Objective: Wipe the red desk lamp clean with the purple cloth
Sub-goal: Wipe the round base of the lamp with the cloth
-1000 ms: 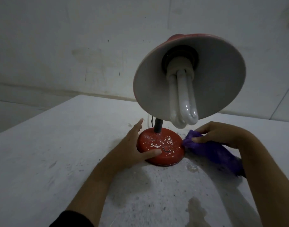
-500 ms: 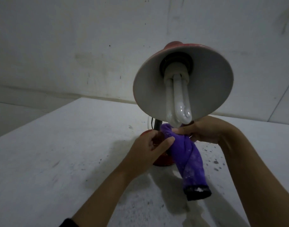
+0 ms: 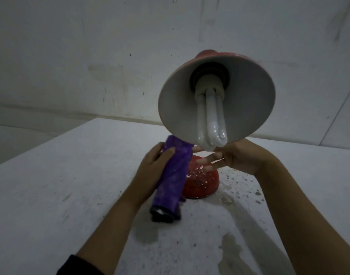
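I'm gripping the purple cloth (image 3: 173, 175) in my left hand (image 3: 150, 171) just above the lamp base (image 3: 202, 181) — right hand (image 3: 235, 157) spreading loose, likely regripping.

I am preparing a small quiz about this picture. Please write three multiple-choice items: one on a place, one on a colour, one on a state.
1. Where does the lamp base stand?
A. on the white table
B. on the floor
C. in a box

2. What colour is the cloth?
A. green
B. purple
C. yellow

3. Which hand holds the cloth?
A. the right hand
B. both hands
C. the left hand

Answers:
1 A, the base rests on the table.
2 B, it is plainly purple.
3 C, the left hand grips it; the right hand has straight fingers.
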